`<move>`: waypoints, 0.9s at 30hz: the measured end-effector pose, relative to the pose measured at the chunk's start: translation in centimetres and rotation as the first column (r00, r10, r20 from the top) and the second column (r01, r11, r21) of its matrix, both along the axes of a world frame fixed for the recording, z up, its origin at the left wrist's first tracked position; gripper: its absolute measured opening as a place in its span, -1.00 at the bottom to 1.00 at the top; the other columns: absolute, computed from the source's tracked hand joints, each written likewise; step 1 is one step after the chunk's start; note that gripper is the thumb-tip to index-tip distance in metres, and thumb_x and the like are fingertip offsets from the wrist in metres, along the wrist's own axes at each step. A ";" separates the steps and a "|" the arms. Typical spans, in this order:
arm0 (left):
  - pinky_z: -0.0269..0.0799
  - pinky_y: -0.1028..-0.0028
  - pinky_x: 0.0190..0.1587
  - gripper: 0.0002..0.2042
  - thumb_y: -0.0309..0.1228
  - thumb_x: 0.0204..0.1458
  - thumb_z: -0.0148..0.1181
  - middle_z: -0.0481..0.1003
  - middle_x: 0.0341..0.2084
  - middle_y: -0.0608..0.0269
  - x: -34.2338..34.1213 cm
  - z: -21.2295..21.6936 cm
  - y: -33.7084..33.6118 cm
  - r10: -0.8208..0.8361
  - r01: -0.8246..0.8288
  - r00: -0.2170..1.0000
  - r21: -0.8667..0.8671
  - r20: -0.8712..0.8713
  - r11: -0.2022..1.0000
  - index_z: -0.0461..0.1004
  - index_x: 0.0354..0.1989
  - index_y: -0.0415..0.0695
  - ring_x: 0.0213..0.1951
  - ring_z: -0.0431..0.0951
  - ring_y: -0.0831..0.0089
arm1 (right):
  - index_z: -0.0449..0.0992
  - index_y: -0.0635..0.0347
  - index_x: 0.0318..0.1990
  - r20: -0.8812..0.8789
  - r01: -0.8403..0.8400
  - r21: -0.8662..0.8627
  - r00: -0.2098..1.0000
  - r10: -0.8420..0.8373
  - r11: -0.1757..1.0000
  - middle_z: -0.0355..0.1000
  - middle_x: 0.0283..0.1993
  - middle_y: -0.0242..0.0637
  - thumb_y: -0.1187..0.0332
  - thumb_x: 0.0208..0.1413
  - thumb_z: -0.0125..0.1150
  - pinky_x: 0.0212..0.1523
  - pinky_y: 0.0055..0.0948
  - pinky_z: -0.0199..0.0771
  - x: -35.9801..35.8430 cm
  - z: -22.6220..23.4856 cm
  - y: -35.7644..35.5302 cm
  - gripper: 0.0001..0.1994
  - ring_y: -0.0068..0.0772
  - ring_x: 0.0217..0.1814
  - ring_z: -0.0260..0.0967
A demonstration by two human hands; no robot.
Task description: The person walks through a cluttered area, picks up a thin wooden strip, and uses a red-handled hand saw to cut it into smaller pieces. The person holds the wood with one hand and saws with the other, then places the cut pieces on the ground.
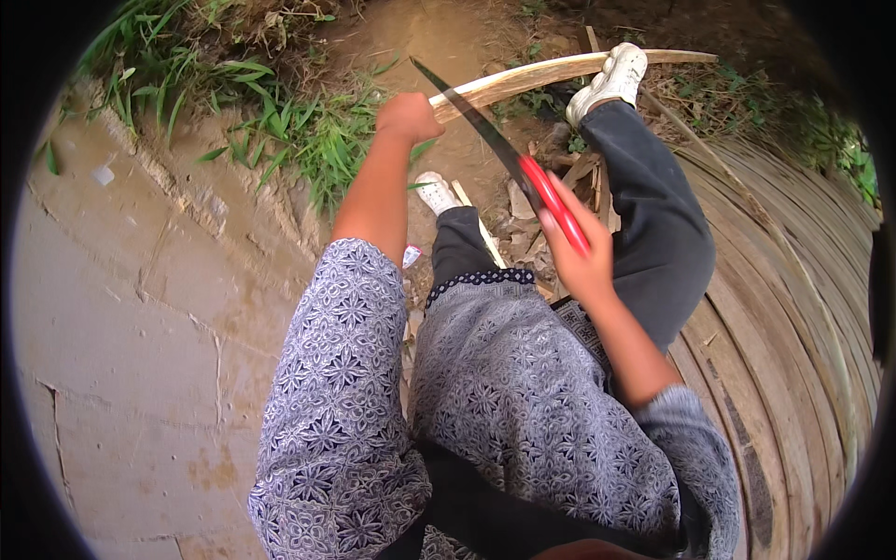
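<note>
On the far left, a small pale scrap (pixel 103 175) lies on the concrete slab (pixel 140 317) near the grass (pixel 299 140); it is flat and squarish, and too small to tell whether it is a label or just litter. A second small white wrapper with a red patch (pixel 412 255) lies by your left elbow.

Your left hand (pixel 408 118) is clenched around the near end of the wooden strip (pixel 551 71), which runs off to the right under your right shoe (pixel 611 79). The saw blade (pixel 476 121) crosses the strip just beside that fist, so a slip or a jump of the teeth could carry it into your knuckles.

Your right hand (pixel 581 252) is wrapped tight on the red saw handle (pixel 553 201). If the shoe lets go, the strip could spring or twist and pinch the blade. The stacked curved slats (pixel 793 308) on your right look like uneven footing.
</note>
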State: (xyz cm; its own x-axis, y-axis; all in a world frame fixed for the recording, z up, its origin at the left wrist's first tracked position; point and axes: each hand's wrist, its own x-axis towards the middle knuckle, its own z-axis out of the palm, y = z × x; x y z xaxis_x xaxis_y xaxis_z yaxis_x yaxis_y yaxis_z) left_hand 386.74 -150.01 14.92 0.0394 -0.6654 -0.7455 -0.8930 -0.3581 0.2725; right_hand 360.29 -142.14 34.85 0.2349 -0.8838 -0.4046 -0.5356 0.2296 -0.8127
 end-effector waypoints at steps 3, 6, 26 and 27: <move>0.58 0.19 -0.02 -0.51 -0.11 -0.24 0.35 0.62 -0.15 -0.11 -0.8 -0.7 0.4 -0.016 0.016 1.000 -0.006 -0.016 1.000 0.65 -0.16 -0.20 -0.11 0.65 0.05 | 0.47 0.22 0.24 0.075 0.083 0.058 0.993 -0.087 0.995 0.60 -0.09 -0.05 0.40 0.16 0.29 -0.16 -0.53 0.45 4.7 -6.6 -3.2 -0.54 -0.60 -0.21 0.44; 0.58 0.21 -0.01 -0.52 -0.14 -0.24 0.39 0.62 -0.12 -0.04 -1.1 -1.9 0.9 -0.027 0.027 1.000 0.028 -0.004 0.999 0.65 -0.13 -0.15 -0.09 0.65 0.09 | 0.47 0.24 0.24 0.068 0.081 -0.089 0.995 -0.075 0.993 0.59 -0.02 0.00 0.38 0.16 0.29 -0.07 -0.52 0.46 5.3 -7.3 -2.0 -0.53 -0.59 -0.11 0.47; 0.61 0.17 -0.12 -0.68 -0.22 -0.10 0.35 0.64 -0.21 0.03 -0.1 -3.2 1.6 0.026 -0.008 0.997 -0.234 0.075 0.972 0.59 -0.17 -0.08 -0.16 0.67 0.07 | 0.46 0.22 0.25 0.079 0.085 -0.050 0.994 -0.081 0.995 0.61 -0.09 -0.06 0.38 0.16 0.28 -0.11 -0.50 0.47 7.6 -8.9 -3.5 -0.53 -0.59 -0.19 0.48; 0.61 0.17 -0.13 -0.69 -0.24 -0.09 0.34 0.64 -0.22 0.03 0.0 -3.7 1.8 0.031 -0.012 0.996 -0.238 0.079 0.971 0.59 -0.17 -0.08 -0.16 0.67 0.07 | 0.46 0.23 0.25 0.078 0.078 -0.040 0.994 -0.074 0.996 0.61 -0.08 -0.06 0.39 0.16 0.28 -0.11 -0.50 0.47 7.5 -9.2 -3.4 -0.52 -0.59 -0.18 0.48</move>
State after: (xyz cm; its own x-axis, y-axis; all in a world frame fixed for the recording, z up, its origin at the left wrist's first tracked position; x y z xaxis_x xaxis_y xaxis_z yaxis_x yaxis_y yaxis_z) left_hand 386.74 -148.24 11.19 0.1093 -0.8209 -0.5605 -0.9085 -0.3113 0.2788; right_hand 367.83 -145.51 25.68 0.1951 -0.9165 -0.3492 -0.4537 0.2313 -0.8606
